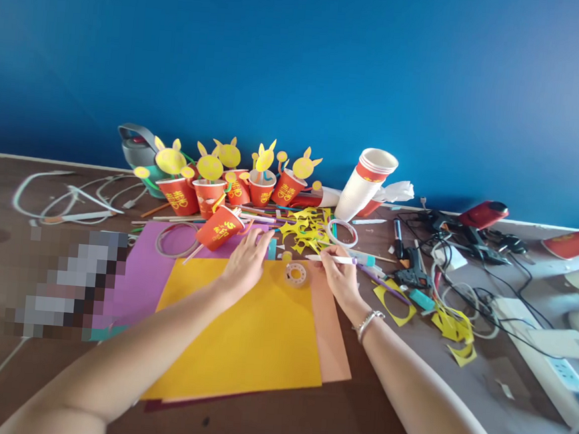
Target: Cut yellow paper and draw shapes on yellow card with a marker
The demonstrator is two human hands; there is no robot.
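Observation:
My left hand (247,259) rests at the top edge of the yellow paper sheet (250,337), its fingers stretched forward and slightly bent, with no held object visible. Close to its left, a tilted red paper cup (220,228) has thin sticks at its base. A pale marker (333,259) is pinched in my right hand (341,274), its length lying roughly level. A roll of clear tape (295,275) sits on the yellow sheet between my hands. Just beyond are yellow paper scraps (304,228) and a round coil (342,234).
Red cups with yellow rabbit-eared heads (209,166) stand along the blue wall. Stacked paper cups (364,189) lean behind my right hand. Glue guns (414,272), tangled black cables and a power strip (542,350) lie right. Purple paper (137,278) and white cables (64,209) lie left.

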